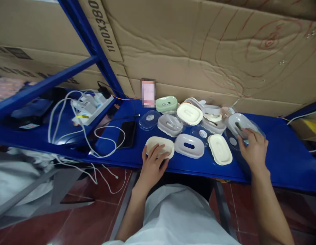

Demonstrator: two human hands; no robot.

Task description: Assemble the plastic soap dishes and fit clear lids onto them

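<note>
a person seated at a blue surface (288, 143) reaches both bare hands forward among a scatter of oval plastic soap-dish parts. the left hand (154, 158) lies palm down, fingers spread and lightly curled over a cream oval tray (158, 144) at the near edge of the surface; it rests on the tray's near rim rather than clamping it, thumb tucked toward the body. the left forearm runs straight back to the person's lap, covered in pale cloth. the right hand (252, 146) is extended farther out and to the right, wrist slightly bent, fingers partly open and draped over a grey oval dish (237, 124) nested against a clear plastic lid (233, 141); whether it actually grips the dish cannot be told.

between the hands sit a grey slotted insert (189, 146) and a cream lid (219, 149), just beside each other. behind them are more parts: a cream lid (190, 114) tilted atop the pile, a grey tray (170, 125), a pale green dish (167, 103) near the cardboard wall (199, 44), and a clear lid with a round sticker (149, 119). to the left lie a dark phone (127, 133), loops of white cable (101, 136) and a white power strip (91, 109).
</note>
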